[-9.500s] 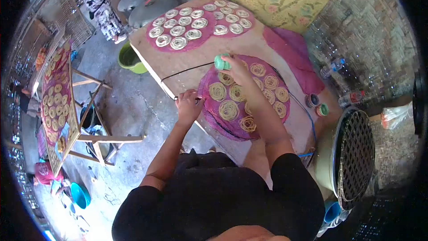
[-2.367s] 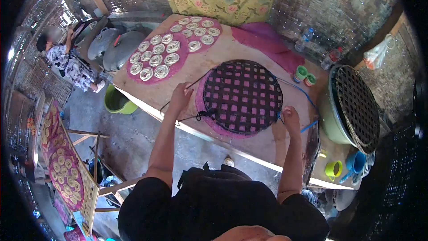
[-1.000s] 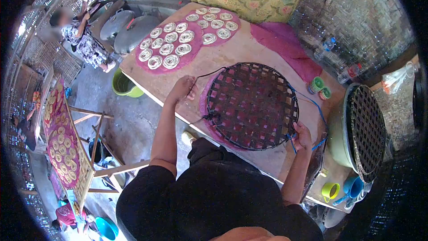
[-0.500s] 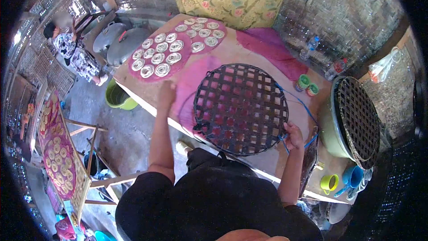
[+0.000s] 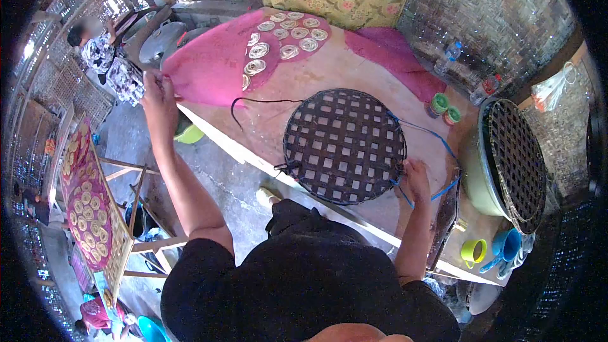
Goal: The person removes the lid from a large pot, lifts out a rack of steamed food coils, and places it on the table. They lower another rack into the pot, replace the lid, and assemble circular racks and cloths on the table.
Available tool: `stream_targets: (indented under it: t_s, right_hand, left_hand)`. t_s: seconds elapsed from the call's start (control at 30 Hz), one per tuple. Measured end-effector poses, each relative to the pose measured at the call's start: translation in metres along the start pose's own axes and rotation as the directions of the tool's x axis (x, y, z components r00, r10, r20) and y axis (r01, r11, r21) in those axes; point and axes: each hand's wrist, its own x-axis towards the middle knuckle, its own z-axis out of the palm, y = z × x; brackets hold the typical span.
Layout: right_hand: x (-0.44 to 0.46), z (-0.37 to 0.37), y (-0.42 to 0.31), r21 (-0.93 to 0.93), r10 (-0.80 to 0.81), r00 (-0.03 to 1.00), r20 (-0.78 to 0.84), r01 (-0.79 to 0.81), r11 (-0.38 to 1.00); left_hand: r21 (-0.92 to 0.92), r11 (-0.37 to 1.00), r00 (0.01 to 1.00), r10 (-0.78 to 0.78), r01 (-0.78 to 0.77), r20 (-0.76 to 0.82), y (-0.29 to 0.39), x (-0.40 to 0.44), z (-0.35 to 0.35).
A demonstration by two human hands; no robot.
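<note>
My left hand (image 5: 159, 87) is closed on the edge of a sheer pink cloth (image 5: 209, 66), stretched over the table's far left. Part of the coiled pale dough rounds (image 5: 292, 33) lies uncovered beside it on a pink round sheet; others are hidden under the cloth. With my right hand (image 5: 416, 180) I grip the rim of a round black woven tray (image 5: 342, 145), which rests at the table's front edge. A blue cord (image 5: 437, 142) is tied to its right side, and a dark cord loops off its left.
On the right stand a large pale tub (image 5: 475, 177) with a second woven tray (image 5: 518, 164), a yellow mug (image 5: 474, 251) and a blue dipper (image 5: 506, 245). Two green-lidded jars (image 5: 438, 104) sit behind. A person (image 5: 114, 63) stands at left, near a rack of coils (image 5: 88, 215).
My left hand has moved up and left, drawing the pink cloth from beneath the tray across the left coils. The tray has shifted slightly, still in my right hand.
</note>
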Motion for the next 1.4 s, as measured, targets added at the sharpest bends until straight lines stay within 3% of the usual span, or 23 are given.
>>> stream_targets:
  t_s: [0.03,0.07,0.1,0.13,0.17,0.23,0.27,0.3,0.37,0.5,0.57,0.67,0.7,0.73,0.87,0.93,1.0,1.03,1.1,1.23,1.3,1.37,1.4]
  right_hand:
    - [0.000,0.003,0.001,0.020,-0.090,0.994,-0.053,0.092,0.996]
    - [0.002,0.005,0.009,0.020,-0.093,0.995,-0.045,0.094,0.995]
    - [0.003,0.008,0.022,-0.428,-0.357,0.921,-0.154,0.264,0.865]
    - [0.004,0.010,0.034,-0.794,-0.615,0.778,-0.128,0.291,0.534]
    - [-0.002,0.014,0.026,-0.791,-0.612,0.781,-0.126,0.293,0.537]
    - [-0.019,0.024,-0.002,-0.555,-0.437,0.878,-0.194,0.269,0.787]
    - [-0.022,0.027,-0.006,-0.553,-0.438,0.878,-0.191,0.273,0.787]
    - [-0.022,0.030,-0.010,-0.460,-0.405,0.894,-0.191,0.283,0.842]
    - [-0.021,0.044,-0.024,-0.361,-0.377,0.909,-0.177,0.296,0.884]
    - [-0.023,0.137,-0.066,-0.243,-0.523,0.848,0.090,0.528,0.814]
    - [-0.018,0.187,-0.072,-0.200,-0.524,0.771,0.361,0.613,0.764]
    - [-0.027,0.243,-0.094,-0.430,-0.543,0.736,0.405,0.677,0.597]
    - [-0.027,0.254,-0.099,-0.559,-0.619,0.682,0.389,0.709,0.430]
    - [-0.025,0.263,-0.104,-0.672,-0.687,0.617,0.384,0.697,0.250]
    - [-0.011,0.287,-0.112,-0.670,-0.625,0.654,0.425,0.692,0.268]
    - [-0.021,0.307,-0.133,-0.434,-0.436,0.655,0.617,0.746,0.505]
    - [-0.031,0.347,-0.116,-0.008,-0.588,0.476,0.654,0.782,0.623]
    - [-0.037,0.366,-0.101,-0.066,-0.571,0.414,0.709,0.844,0.532]
    - [-0.056,0.375,-0.087,-0.300,-0.346,0.477,0.808,0.838,0.455]
    - [-0.065,0.358,-0.064,-0.133,-0.485,0.433,0.760,0.834,0.535]
    - [-0.062,0.332,-0.049,0.092,-0.250,0.035,0.968,0.873,0.478]
    - [-0.067,0.315,-0.020,0.179,-0.220,-0.042,0.974,0.739,0.649]
    - [-0.070,0.310,-0.005,0.092,-0.108,-0.024,0.994,0.724,0.684]
  left_hand:
    - [0.021,0.996,0.995,-0.091,0.091,-0.033,-0.005,0.005,-0.006]
    - [0.170,0.986,0.998,0.013,-0.001,-0.069,-0.021,0.012,-0.016]
    - [0.177,0.984,0.998,0.013,0.000,-0.069,-0.031,0.015,-0.028]
    - [0.238,0.971,0.994,0.030,-0.003,-0.110,-0.039,0.016,-0.041]
    - [0.297,0.955,0.988,0.050,-0.003,-0.149,-0.047,0.018,-0.055]
    - [0.353,0.935,0.978,0.049,0.026,-0.202,-0.065,0.015,-0.085]
    - [0.396,0.914,0.978,-0.002,0.087,-0.210,-0.065,0.013,-0.101]
    - [0.456,0.889,0.957,0.163,-0.038,-0.238,-0.070,0.012,-0.111]
    - [0.453,0.891,0.963,0.093,0.033,-0.254,-0.069,0.005,-0.122]
    - [0.461,0.886,0.981,0.135,-0.058,-0.136,-0.033,-0.013,-0.118]
    - [0.474,0.873,0.989,-0.056,0.115,-0.137,-0.012,-0.021,-0.116]
    - [0.451,0.892,0.984,0.096,-0.018,-0.149,-0.033,-0.039,-0.127]
    - [0.488,0.869,0.968,0.185,-0.080,-0.171,-0.034,-0.047,-0.133]
    - [0.470,0.876,0.986,-0.037,0.110,-0.163,-0.028,-0.058,-0.142]
    - [0.497,0.859,0.970,0.008,0.118,-0.244,-0.036,-0.098,-0.169]
    - [0.425,0.881,0.974,-0.140,0.206,-0.181,-0.033,-0.112,-0.188]
    - [0.380,0.893,0.962,-0.166,0.240,-0.217,-0.016,-0.117,-0.195]
    - [0.326,0.918,0.952,-0.140,0.228,-0.271,-0.013,-0.117,-0.192]
    - [0.270,0.941,0.939,-0.112,0.206,-0.326,-0.004,-0.115,-0.185]
    - [0.115,0.993,0.999,-0.001,0.006,-0.045,0.038,-0.101,-0.142]
    - [0.024,1.000,0.999,0.008,-0.009,0.049,0.074,-0.096,-0.096]
    - [-0.025,1.000,0.945,0.024,-0.017,0.328,0.092,-0.088,-0.063]
    - [-0.098,0.989,0.949,0.132,-0.108,0.285,0.106,-0.086,-0.041]
